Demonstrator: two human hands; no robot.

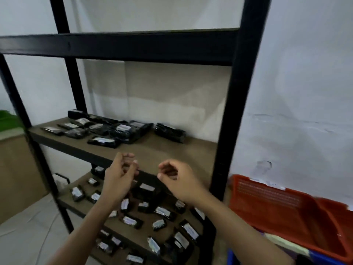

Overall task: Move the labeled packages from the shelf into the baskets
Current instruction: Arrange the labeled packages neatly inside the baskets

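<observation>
Before the black shelf unit, left hand and right hand hang loosely curled, empty, at the middle board's front edge. Labeled packages lie on that board and the one below; orange basket sits right of the unit. Step judged: reach-in. Next: grasp a package, carry it right.

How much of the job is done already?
Hardly any, by the look of it. Both hands, left and right, are empty in front of the shelf. Many packages still lie on it and on the shelf below. No packages show in the orange basket.
</observation>
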